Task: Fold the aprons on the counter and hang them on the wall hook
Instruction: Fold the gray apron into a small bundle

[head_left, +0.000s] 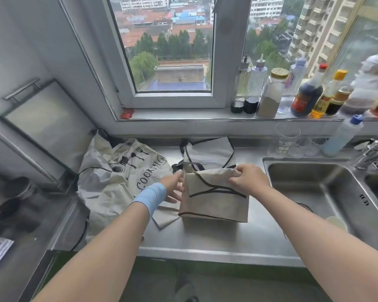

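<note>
A beige apron with black trim (214, 199) lies partly folded on the steel counter (205, 238) in front of me. My right hand (247, 178) pinches its upper right folded edge. At the fold's left edge my left hand (174, 187), with a blue wristband, grips the cloth. The apron's upper part and black straps (207, 153) spread out behind the fold. A second, crumpled apron printed "COOKING" with utensil drawings (122, 171) lies to the left on the counter. No wall hook is in view.
A steel sink (319, 192) lies right of the aprons, with a tap (373, 149) and glasses (286, 140) behind it. Sauce bottles and jars (292, 90) line the windowsill. A framed steel board (42, 127) leans on the left wall above a stove (13, 214).
</note>
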A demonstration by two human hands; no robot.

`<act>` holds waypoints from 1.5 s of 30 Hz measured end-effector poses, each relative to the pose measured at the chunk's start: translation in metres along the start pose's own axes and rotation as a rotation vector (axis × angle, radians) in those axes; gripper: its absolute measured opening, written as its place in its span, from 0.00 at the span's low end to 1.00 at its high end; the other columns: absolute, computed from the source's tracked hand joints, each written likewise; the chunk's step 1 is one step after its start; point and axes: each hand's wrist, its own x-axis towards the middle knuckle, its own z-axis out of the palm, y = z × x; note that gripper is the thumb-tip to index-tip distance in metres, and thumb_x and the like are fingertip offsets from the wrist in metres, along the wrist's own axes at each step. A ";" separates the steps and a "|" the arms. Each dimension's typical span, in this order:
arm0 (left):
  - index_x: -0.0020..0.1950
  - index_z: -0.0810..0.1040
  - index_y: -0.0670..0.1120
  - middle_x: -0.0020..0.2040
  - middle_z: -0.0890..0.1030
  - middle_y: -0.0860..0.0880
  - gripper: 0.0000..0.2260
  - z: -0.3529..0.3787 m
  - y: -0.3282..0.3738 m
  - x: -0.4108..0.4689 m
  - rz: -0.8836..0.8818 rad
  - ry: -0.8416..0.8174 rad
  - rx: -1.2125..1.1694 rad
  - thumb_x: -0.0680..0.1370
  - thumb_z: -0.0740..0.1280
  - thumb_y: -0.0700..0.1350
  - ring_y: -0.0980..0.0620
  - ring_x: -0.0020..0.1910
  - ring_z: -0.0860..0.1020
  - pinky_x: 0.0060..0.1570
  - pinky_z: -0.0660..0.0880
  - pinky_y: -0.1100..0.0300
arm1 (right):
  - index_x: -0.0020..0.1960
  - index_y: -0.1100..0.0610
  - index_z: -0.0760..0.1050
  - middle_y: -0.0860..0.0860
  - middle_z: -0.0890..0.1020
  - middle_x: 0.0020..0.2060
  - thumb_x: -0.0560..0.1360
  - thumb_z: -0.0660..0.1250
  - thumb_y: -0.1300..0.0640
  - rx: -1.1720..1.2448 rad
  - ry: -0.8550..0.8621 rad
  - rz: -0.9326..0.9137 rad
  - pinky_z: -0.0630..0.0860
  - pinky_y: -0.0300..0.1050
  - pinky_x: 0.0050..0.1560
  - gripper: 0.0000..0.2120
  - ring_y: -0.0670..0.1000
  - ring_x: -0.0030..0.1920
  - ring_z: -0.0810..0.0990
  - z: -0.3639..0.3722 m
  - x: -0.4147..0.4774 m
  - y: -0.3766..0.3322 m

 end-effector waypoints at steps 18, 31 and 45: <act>0.72 0.64 0.58 0.74 0.61 0.49 0.27 -0.005 0.035 0.184 0.425 0.149 1.051 0.74 0.66 0.53 0.44 0.71 0.61 0.67 0.65 0.49 | 0.75 0.42 0.61 0.51 0.56 0.77 0.69 0.63 0.52 -0.111 -0.270 0.036 0.61 0.56 0.71 0.35 0.53 0.77 0.54 0.091 0.117 0.020; 0.62 0.79 0.49 0.59 0.80 0.49 0.17 -0.027 0.067 0.176 0.014 -0.276 1.025 0.76 0.65 0.55 0.46 0.51 0.83 0.54 0.79 0.56 | 0.66 0.42 0.74 0.45 0.80 0.61 0.73 0.57 0.49 -0.457 -0.573 -0.081 0.65 0.50 0.64 0.22 0.51 0.65 0.74 0.086 0.151 -0.018; 0.56 0.76 0.43 0.47 0.77 0.45 0.16 -0.040 0.094 0.232 -0.184 0.185 0.570 0.78 0.63 0.54 0.44 0.47 0.77 0.45 0.72 0.58 | 0.48 0.59 0.73 0.54 0.80 0.47 0.76 0.63 0.42 0.097 -0.318 0.450 0.72 0.46 0.46 0.19 0.57 0.46 0.77 0.097 0.259 -0.018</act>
